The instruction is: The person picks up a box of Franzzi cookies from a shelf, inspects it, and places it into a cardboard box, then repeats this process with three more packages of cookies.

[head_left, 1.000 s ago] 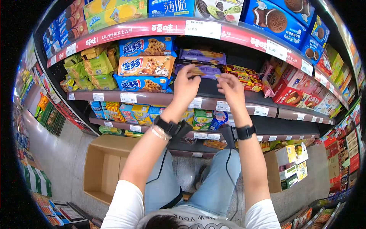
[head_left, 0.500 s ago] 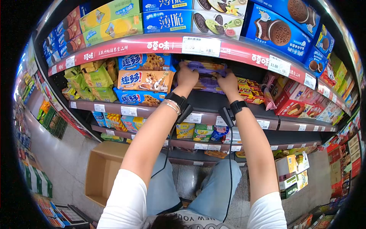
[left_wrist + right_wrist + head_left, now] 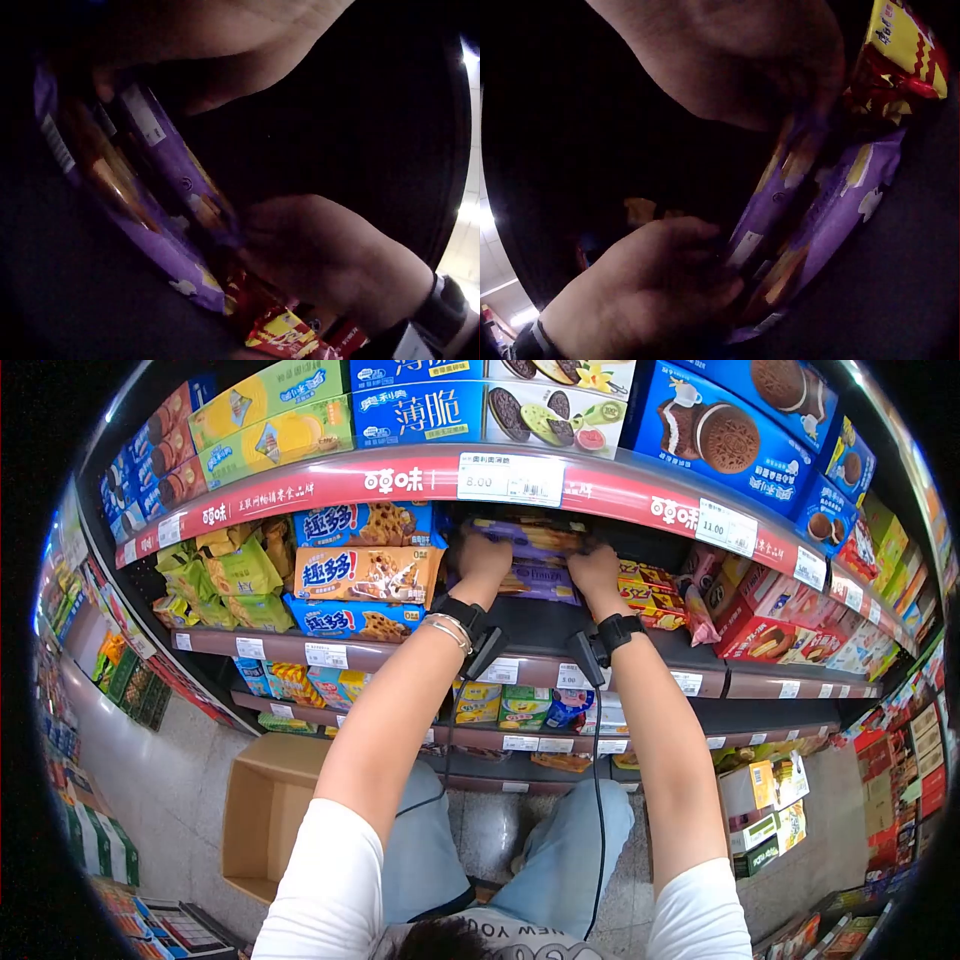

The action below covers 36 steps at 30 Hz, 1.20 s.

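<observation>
Two long purple snack packs lie on the middle shelf; the upper pack (image 3: 540, 538) is between the two hands, the lower pack (image 3: 540, 580) in front of it. My left hand (image 3: 484, 563) grips the upper pack's left end, its thumb against the wrapper in the left wrist view. At the other end my right hand (image 3: 598, 574) pinches that same pack (image 3: 761, 206); its fingertips are partly hidden in shadow. Red and yellow packs (image 3: 650, 600) lie just right of the right hand.
Blue and orange cookie packs (image 3: 365, 575) are stacked left of the left hand. A red shelf edge (image 3: 400, 482) overhangs both hands. Pink packs (image 3: 702, 595) and red boxes stand farther right. An open cardboard box (image 3: 270, 810) is on the floor at left.
Both hands have reached deeper into the shelf and taken hold of the upper purple pack's ends. Since half a second ago, they have barely moved, while the view has shifted slightly.
</observation>
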Available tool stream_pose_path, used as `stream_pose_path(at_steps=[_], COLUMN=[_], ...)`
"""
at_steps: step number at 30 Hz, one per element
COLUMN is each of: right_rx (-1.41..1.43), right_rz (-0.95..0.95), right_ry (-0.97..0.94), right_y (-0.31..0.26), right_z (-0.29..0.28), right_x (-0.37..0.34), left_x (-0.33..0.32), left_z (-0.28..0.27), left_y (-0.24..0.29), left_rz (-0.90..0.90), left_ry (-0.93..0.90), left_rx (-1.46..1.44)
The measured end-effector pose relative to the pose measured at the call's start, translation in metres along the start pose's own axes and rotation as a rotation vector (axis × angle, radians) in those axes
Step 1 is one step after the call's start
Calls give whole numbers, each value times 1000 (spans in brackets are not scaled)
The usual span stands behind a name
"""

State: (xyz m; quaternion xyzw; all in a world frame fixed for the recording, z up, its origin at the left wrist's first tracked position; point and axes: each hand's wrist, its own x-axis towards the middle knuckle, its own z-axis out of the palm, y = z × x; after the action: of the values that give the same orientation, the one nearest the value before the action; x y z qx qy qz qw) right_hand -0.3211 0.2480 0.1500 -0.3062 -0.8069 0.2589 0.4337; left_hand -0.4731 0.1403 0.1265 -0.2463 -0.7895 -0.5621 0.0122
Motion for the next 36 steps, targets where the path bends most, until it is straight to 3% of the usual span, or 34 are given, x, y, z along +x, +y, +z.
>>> stream_pose_path(at_steps=[3, 7, 10, 14, 17, 23, 26, 29, 32, 36], right_rx=[100, 223, 301, 427, 584, 856, 968, 1010, 1041, 1120], right_rz=[-68, -63, -62, 0, 53, 245, 395, 467, 431, 428], right_ry=[107, 232, 255, 277, 283, 227, 225, 192, 171, 76], right_y=[8, 8, 2, -10, -19, -32, -19, -13, -25, -44], right_z=[2, -16, -46, -76, -89, -98, -88, -83, -82, -74], right_x=[-2, -21, -49, -111, -162, -267, -316, -334, -332, -323], left_x=[-8, -37, -83, -154, -207, -293, -330, -352, -357, -356], left_z=[-3, -16, -33, -69, -88, -117, -133, -150, -158, -163], left_y=[7, 19, 29, 33, 26, -45, -78, -76, -91, -86], left_rz=[-48, 3, 192, 77, -28, -77, -273, -493, -430, -511], left_ry=[60, 114, 131, -166, -143, -52, -79, -57, -160, -461], left_rx=[123, -61, -237, -572, -866, -817, -883, -967, -775, -780])
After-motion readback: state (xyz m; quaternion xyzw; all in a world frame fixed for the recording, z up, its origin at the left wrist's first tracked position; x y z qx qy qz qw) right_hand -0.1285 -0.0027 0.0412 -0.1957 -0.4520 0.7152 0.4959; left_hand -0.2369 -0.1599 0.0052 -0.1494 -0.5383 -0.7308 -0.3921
